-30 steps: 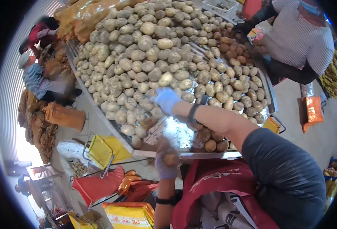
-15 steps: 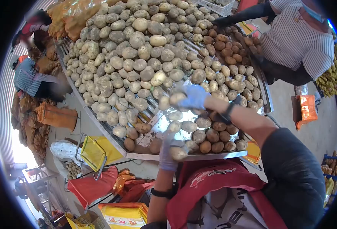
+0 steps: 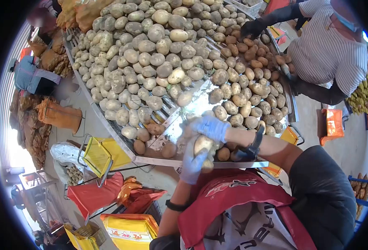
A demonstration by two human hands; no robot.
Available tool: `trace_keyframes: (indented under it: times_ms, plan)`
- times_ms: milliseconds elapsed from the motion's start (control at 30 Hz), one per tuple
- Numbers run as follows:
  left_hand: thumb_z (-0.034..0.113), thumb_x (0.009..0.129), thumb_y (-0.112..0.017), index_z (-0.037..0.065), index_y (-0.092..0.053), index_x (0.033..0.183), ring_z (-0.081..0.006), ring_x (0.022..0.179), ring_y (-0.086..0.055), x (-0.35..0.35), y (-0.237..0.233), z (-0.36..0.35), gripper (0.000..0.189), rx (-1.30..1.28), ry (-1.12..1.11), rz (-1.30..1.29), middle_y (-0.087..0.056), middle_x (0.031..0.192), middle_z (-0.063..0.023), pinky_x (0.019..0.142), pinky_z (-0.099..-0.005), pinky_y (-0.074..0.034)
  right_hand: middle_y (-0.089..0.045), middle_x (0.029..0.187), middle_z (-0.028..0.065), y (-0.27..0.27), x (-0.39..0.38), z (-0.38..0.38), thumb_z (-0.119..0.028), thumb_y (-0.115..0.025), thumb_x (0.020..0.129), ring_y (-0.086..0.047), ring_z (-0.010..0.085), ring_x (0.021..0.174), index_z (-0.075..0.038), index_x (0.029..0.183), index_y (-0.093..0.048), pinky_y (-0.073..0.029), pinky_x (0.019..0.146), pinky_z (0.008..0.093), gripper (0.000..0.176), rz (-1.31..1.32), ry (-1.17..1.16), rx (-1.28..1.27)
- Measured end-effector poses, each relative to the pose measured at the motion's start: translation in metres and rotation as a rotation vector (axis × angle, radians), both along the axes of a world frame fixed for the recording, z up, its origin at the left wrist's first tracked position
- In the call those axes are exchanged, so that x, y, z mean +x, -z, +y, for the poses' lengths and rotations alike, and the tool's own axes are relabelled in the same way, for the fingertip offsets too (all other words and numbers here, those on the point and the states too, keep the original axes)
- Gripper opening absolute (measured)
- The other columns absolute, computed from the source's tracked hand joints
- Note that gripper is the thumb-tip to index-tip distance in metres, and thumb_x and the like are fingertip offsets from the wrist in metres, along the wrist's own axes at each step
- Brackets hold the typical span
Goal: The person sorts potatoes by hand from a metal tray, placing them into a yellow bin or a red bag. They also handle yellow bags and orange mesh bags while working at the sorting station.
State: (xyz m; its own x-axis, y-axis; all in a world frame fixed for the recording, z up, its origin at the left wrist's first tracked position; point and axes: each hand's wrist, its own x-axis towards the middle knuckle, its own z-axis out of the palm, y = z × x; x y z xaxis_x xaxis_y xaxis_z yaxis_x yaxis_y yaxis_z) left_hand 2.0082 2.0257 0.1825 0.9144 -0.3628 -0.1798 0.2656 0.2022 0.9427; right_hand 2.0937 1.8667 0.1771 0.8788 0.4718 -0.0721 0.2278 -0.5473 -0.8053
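My left hand (image 3: pixel 192 163), in a pale glove, is closed on a potato (image 3: pixel 202 144) above the table's front edge, with another potato (image 3: pixel 207 165) low against its fingers. Just above it my right hand (image 3: pixel 211 128), in a blue-white glove, reaches across to the left, palm down. Its fingertips are smeared by motion and overlap the left fingers, so what it holds, if anything, cannot be made out. A single potato (image 3: pixel 185 98) lies beyond the hands on the bright metal surface (image 3: pixel 198 104). Behind rises a large heap of dusty potatoes (image 3: pixel 150 58).
Across the table on the right, a person in a striped shirt (image 3: pixel 330 50) reaches a dark-gloved hand (image 3: pixel 253 28) to the browner potatoes (image 3: pixel 255 54). A metal rim (image 3: pixel 200 165) borders the table near me. Yellow bags (image 3: pixel 129 231) and a red bag (image 3: pixel 96 193) lie left below.
My right hand has come down and nearer to my left, which has risen slightly. Several potatoes from the front of the metal surface are gone from their places or hidden behind my hands.
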Motion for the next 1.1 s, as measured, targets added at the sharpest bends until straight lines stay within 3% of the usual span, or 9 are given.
trace_keyframes:
  times_ms: [167, 233, 367, 567, 633, 800, 933, 1000, 1100]
  plan:
    - [0.021, 0.088, -0.051, 0.009, -0.042, 0.128, -0.023, 0.09, -0.058, -0.033, 0.028, 0.045, 0.042, -0.874, -0.11, 0.683, -0.055, 0.111, -0.0152, 0.07, -0.0387, -0.051, -0.062, 0.099, 0.0169, 0.02, 0.09, 0.034, -0.035, -0.054, 0.083, -0.06, 0.0341, 0.093, -0.013, 0.11, -0.057, -0.046, 0.082, 0.0448, 0.035, -0.232, 0.241, -0.441]
    - [0.023, 0.087, -0.052, 0.012, -0.046, 0.121, -0.0212, 0.08, -0.057, -0.031, 0.012, 0.053, 0.036, -0.241, -0.356, 0.187, -0.056, 0.102, -0.0083, 0.068, -0.0387, -0.051, -0.061, 0.101, 0.0175, 0.025, 0.105, 0.059, -0.03, -0.056, 0.081, -0.06, 0.0354, 0.094, -0.015, 0.11, -0.056, -0.046, 0.081, 0.0458, 0.033, -0.228, 0.188, -0.632]
    - [0.022, 0.084, -0.055, 0.004, -0.051, 0.11, -0.0187, 0.078, -0.057, -0.029, 0.022, 0.158, 0.032, -0.864, -0.648, 0.437, -0.056, 0.093, -0.007, 0.067, -0.0346, -0.053, -0.06, 0.095, 0.0198, 0.045, 0.112, 0.061, -0.024, -0.057, 0.077, -0.06, 0.0364, 0.09, -0.022, 0.114, -0.057, -0.047, 0.077, 0.0449, 0.037, -0.296, 0.354, -0.544]
    - [0.044, 0.089, -0.043, 0.006, -0.052, 0.115, -0.0303, 0.093, -0.06, 0.058, 0.031, 0.365, 0.047, -0.376, -1.117, 0.473, -0.057, 0.112, -0.0149, 0.078, -0.0465, -0.054, -0.054, 0.097, 0.021, 0.005, 0.059, 0.056, -0.021, -0.058, 0.078, -0.055, 0.0365, 0.094, -0.008, 0.101, -0.063, -0.044, 0.08, 0.0412, 0.027, -0.305, 0.272, -0.185]
    - [0.046, 0.09, -0.038, 0.01, -0.056, 0.103, -0.0275, 0.078, -0.06, 0.067, 0.017, 0.364, 0.042, -0.151, -0.98, 0.437, -0.06, 0.093, -0.012, 0.079, -0.0434, -0.053, -0.054, 0.099, 0.0205, -0.017, 0.048, 0.093, -0.017, -0.058, 0.079, -0.053, 0.0353, 0.096, -0.005, 0.092, -0.064, -0.044, 0.08, 0.0403, 0.019, -0.303, 0.153, -0.018]
    - [0.058, 0.085, -0.051, 0.01, -0.053, 0.114, -0.0232, 0.093, -0.057, 0.017, -0.012, 0.251, 0.056, -0.658, -0.457, 0.609, -0.059, 0.095, -0.0049, 0.08, -0.0468, -0.048, -0.06, 0.101, 0.0114, -0.033, 0.003, 0.223, -0.022, -0.064, 0.074, -0.055, 0.0346, 0.094, -0.008, 0.08, -0.062, -0.042, 0.087, 0.0428, 0.015, -0.31, -0.382, 0.154]
    - [0.041, 0.091, -0.049, 0.013, -0.052, 0.114, -0.0118, 0.077, -0.059, -0.01, -0.016, 0.271, 0.037, -0.842, -0.782, 0.687, -0.056, 0.078, -0.0006, 0.068, -0.0306, -0.051, -0.052, 0.112, 0.0175, -0.056, -0.031, 0.294, -0.011, -0.066, 0.074, -0.053, 0.0349, 0.1, -0.005, 0.093, -0.06, -0.048, 0.083, 0.037, 0.021, -0.509, -0.485, 0.129]
    - [0.033, 0.089, -0.053, 0.011, -0.054, 0.105, -0.0142, 0.064, -0.046, -0.042, 0.049, 0.324, 0.027, -1.094, -0.622, 0.271, -0.045, 0.069, -0.0005, 0.063, -0.0282, -0.044, -0.052, 0.115, 0.0163, -0.044, -0.033, 0.291, -0.012, -0.064, 0.075, -0.053, 0.0352, 0.102, -0.006, 0.097, -0.06, -0.048, 0.083, 0.0373, 0.023, -0.371, -0.469, 0.132]
    - [0.019, 0.09, -0.051, 0.008, -0.056, 0.094, -0.0121, 0.062, -0.045, -0.054, 0.021, 0.454, 0.012, -0.569, -1.089, 0.267, -0.044, 0.067, -0.0002, 0.061, -0.0278, -0.043, -0.052, 0.117, 0.0144, -0.022, -0.027, 0.282, -0.014, -0.06, 0.078, -0.053, 0.0351, 0.102, -0.007, 0.104, -0.058, -0.047, 0.084, 0.0384, 0.027, -0.202, -0.478, 0.176]
